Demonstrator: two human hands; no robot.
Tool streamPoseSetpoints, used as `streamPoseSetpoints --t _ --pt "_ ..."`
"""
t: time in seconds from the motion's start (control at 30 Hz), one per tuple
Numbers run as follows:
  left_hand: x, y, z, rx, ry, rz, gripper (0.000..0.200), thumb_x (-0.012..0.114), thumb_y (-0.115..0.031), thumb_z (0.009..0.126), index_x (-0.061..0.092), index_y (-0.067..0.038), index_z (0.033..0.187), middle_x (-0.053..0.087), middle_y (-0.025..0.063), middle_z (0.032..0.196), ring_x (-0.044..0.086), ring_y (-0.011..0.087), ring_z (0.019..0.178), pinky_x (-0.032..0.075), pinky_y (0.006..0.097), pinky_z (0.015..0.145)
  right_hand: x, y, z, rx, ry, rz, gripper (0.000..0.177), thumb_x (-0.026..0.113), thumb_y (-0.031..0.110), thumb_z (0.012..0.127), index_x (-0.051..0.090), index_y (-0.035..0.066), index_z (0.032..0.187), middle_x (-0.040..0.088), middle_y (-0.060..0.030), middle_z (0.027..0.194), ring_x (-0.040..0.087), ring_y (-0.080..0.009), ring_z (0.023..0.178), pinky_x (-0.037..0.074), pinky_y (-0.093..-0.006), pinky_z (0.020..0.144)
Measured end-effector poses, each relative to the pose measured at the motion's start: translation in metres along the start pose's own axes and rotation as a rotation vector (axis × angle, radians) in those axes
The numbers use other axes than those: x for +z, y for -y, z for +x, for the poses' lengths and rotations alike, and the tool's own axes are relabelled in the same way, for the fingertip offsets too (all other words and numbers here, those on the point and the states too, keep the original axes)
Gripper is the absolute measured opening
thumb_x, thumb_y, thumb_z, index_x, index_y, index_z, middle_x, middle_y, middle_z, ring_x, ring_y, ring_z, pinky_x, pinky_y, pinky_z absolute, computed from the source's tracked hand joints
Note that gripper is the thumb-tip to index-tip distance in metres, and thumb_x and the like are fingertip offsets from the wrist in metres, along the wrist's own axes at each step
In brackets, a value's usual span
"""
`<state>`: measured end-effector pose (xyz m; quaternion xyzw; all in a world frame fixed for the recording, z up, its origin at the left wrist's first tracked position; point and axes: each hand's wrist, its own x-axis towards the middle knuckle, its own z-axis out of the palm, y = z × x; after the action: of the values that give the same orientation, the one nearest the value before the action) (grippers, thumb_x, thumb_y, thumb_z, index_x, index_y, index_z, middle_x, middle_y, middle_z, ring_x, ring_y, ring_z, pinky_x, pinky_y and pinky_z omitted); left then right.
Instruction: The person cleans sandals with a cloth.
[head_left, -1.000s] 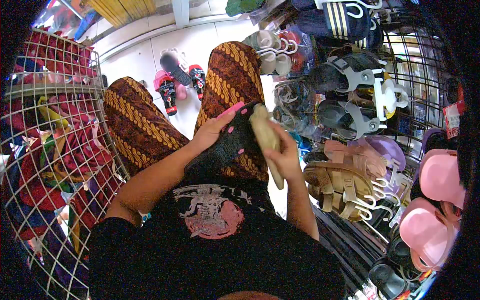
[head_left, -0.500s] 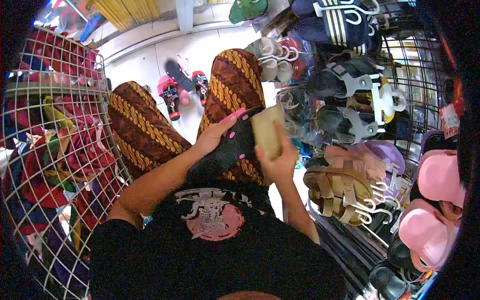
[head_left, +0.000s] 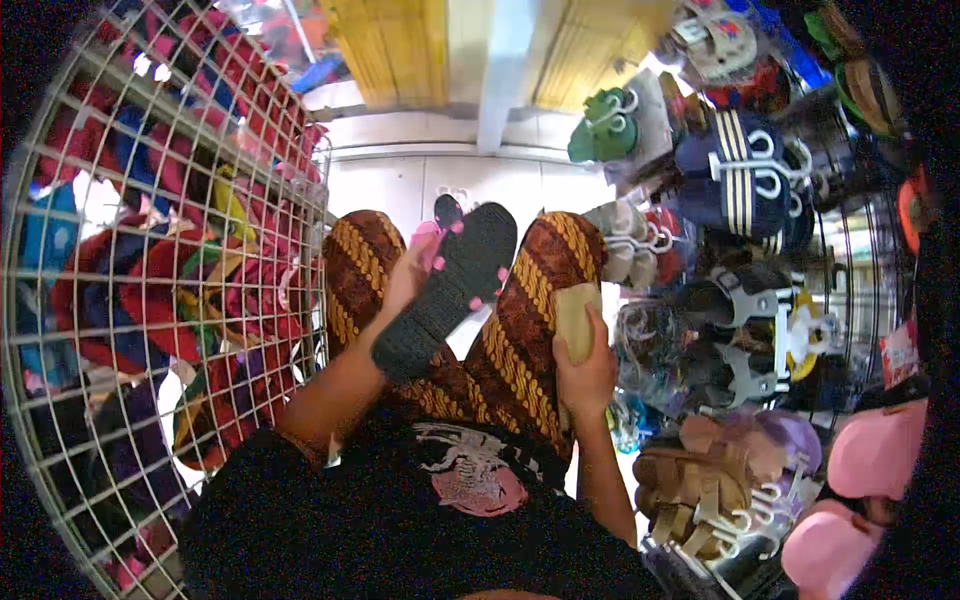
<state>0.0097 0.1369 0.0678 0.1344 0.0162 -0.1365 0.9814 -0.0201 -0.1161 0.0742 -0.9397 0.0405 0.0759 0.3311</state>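
Note:
My left hand [head_left: 404, 278] grips a sandal [head_left: 452, 292] by its side, the black textured sole turned up toward me. Pink plugs show along the sole's edges, and a bit of pink strap appears by my fingers. Closed around a tan rectangular block [head_left: 574, 318], like a sponge or folded cloth, my right hand [head_left: 587, 380] rests by my right thigh. A gap separates the block from the sandal. Patterned brown trousers [head_left: 520, 350] lie under both hands.
A wire grid rack [head_left: 180, 290] filled with colourful items stands at my left. On the right hang several pairs: navy striped slippers [head_left: 735, 175], brown sandals [head_left: 690, 485] and pink footwear [head_left: 875, 450]. Green sandals [head_left: 603, 125] sit farther ahead by the white tiled floor [head_left: 385, 185].
The right hand has drawn the tan block away from the sandal, down to the right. The left hand has turned the sandal so its sole faces up more fully. The view has shifted.

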Motion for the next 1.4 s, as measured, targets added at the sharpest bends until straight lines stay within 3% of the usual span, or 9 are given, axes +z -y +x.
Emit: streamPoseSetpoints --t 0.1,0.2,0.43,0.57,0.8,0.9,0.97,1.23,1.4 --pt "-0.042 -0.028 -0.003 0.059 -0.338 0.054 0.065 0.035 -0.049 0.096 0.044 0.001 0.136 0.057 0.0242 0.124 0.063 0.0348 0.100 0.054 0.0428 0.078 0.002 -0.010 0.006 -0.146 -0.020 0.045 0.060 0.069 0.030 0.084 0.047 0.010 0.136 0.060 -0.0212 0.123 0.060 -0.0380 0.112 0.047 -0.0425 0.094" --pt "-0.117 -0.036 0.002 0.063 -0.003 -0.107 0.071 0.038 -0.055 0.094 0.044 0.000 0.139 0.055 0.0202 0.132 0.057 0.0333 0.118 0.045 0.0446 0.102 0.005 -0.001 0.014 -0.296 -0.016 0.034 0.059 0.068 0.030 0.086 0.048 0.005 0.135 0.059 -0.0243 0.125 0.059 -0.0375 0.113 0.047 -0.0419 0.097" --pt "-0.106 -0.036 0.010 0.176 -0.267 -0.146 0.075 0.036 -0.060 0.091 0.048 -0.002 0.136 0.058 0.0196 0.128 0.059 0.0357 0.113 0.046 0.0461 0.101 0.037 0.100 0.042 -0.375 0.135 0.238 0.047 0.070 0.031 0.086 0.058 0.002 0.120 0.064 -0.0217 0.110 0.064 -0.0334 0.100 0.049 -0.0396 0.087" --pt "-0.111 -0.046 0.009 0.001 0.114 -0.249 0.080 0.039 -0.062 0.088 0.053 0.006 0.129 0.060 0.0253 0.122 0.059 0.0362 0.113 0.042 0.0463 0.105 0.104 0.108 0.064 -0.657 0.126 0.043 0.047 0.075 0.038 0.079 0.063 -0.001 0.101 0.065 -0.0219 0.089 0.064 -0.0381 0.080 0.051 -0.0412 0.073" --pt "-0.124 -0.037 0.019 0.220 -0.681 0.047 0.063 0.054 -0.064 0.081 0.068 -0.006 0.099 0.069 0.0129 0.092 0.066 0.0291 0.076 0.055 0.0395 0.078 0.123 0.087 0.070 -0.756 0.793 0.145 0.049 0.079 0.038 0.073 0.065 0.001 0.101 0.065 -0.0197 0.083 0.064 -0.0334 0.074 0.050 -0.0396 0.068" --pt "-0.060 -0.037 0.021 0.331 -0.694 0.020 0.050 0.058 -0.060 0.081 0.065 -0.011 0.086 0.065 0.0083 0.080 0.063 0.0272 0.068 0.055 0.0367 0.073 0.134 0.083 0.072 -0.795 0.550 0.074 0.045 0.080 0.032 0.076 0.066 0.001 0.106 0.068 -0.0143 0.082 0.067 -0.0216 0.076 0.052 -0.0357 0.072" --pt "-0.084 -0.034 0.026 0.352 -0.642 0.015 0.052 0.055 -0.059 0.082 0.065 -0.009 0.091 0.065 0.0093 0.084 0.064 0.0277 0.072 0.054 0.0372 0.075 0.148 0.074 0.090 -0.258 0.430 0.357 0.045 0.079 0.034 0.079 0.066 0.001 0.106 0.070 -0.0141 0.082 0.068 -0.0217 0.076 0.053 -0.0362 0.072" --pt "-0.130 -0.036 0.029 0.306 -0.419 -0.118 0.059 0.046 -0.056 0.087 0.061 -0.004 0.109 0.066 0.0135 0.102 0.065 0.0299 0.088 0.052 0.0392 0.085 0.122 0.082 0.099 -0.376 0.777 0.346 0.043 0.076 0.032 0.082 0.066 -0.002 0.106 0.071 -0.0102 0.090 0.066 -0.0173 0.075 0.051 -0.0295 0.069" --pt "-0.154 -0.038 0.024 0.246 -0.043 -0.349 0.065 0.040 -0.055 0.090 0.060 -0.001 0.120 0.066 0.0162 0.113 0.065 0.0313 0.098 0.051 0.0404 0.091 0.141 0.075 0.114 0.197 0.792 0.978 0.038 0.058 0.036 0.093 0.055 0.004 0.113 0.066 -0.0101 0.088 0.067 -0.0267 0.074 0.056 -0.0399 0.071"
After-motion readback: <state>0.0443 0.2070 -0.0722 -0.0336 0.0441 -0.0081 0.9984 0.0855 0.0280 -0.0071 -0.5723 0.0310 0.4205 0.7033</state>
